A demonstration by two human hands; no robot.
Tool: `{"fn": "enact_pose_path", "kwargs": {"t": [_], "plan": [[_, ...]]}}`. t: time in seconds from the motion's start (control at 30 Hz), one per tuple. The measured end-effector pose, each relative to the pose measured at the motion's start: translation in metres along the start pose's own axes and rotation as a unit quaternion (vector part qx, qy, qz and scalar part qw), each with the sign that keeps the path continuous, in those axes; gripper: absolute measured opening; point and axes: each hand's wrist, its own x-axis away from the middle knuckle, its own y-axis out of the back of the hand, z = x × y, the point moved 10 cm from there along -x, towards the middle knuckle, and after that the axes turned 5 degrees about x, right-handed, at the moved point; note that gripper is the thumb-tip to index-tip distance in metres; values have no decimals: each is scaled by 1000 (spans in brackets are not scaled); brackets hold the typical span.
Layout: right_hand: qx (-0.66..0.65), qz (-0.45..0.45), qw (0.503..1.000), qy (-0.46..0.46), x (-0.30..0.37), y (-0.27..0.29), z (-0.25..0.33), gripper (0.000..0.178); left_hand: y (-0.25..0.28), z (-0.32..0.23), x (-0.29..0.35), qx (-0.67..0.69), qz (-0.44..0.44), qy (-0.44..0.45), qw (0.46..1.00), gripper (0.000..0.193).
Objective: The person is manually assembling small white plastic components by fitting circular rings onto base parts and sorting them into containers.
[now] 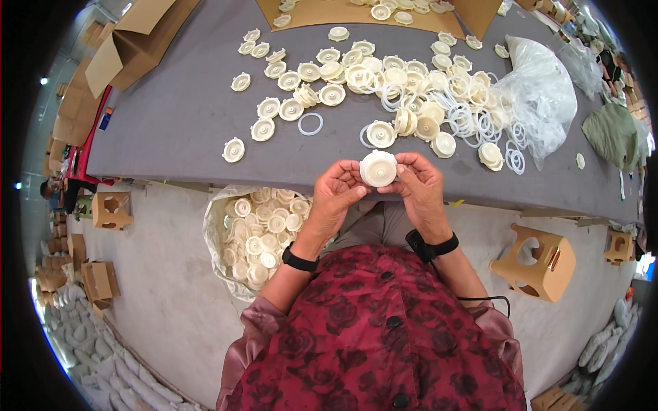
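Right, both grips are clamped on one cream cap (378, 168): left hand (337, 188) at its left rim, right hand (423, 186) at its right, by the worktop's (199, 147) near edge. Best pinch rim only, evenly, face unobstructed.

Assembly workshop: grey worktable (185, 82), scattered plastic caps (332, 94), piled sacks (103, 370), cardboard boxes (101, 279).

The cream disc (379, 169) I hold looks like smooth plastic with a soft sheen, and the loose rings (310, 124) look smooth and translucent. My bench (185, 89) has a matt grey surface, under a glossy, crinkled clear plastic bag (545, 92). My sleeve (264, 318) shines like satin, while the cardboard box (147, 55) is dull brown.
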Motion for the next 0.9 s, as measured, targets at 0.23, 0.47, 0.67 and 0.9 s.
{"fn": "enact_pose_path", "kwargs": {"t": [0.23, 0.47, 0.67, 0.9], "plan": [[46, -6, 998, 32, 7, -6, 1, 28, -2, -3, 6, -13, -62, -49, 997, 38], [181, 64, 976, 99, 11, -7, 15, 30, -8, -12, 10, -57, 0, -34, 998, 44], [149, 68, 984, 71, 15, -13, 15, 24, -13, -29, 9, -114, 28, -34, 993, 37], [159, 64, 983, 58, 16, -3, 5, 21, 0, -23, 11, -162, 75, -7, 984, 35]]}}
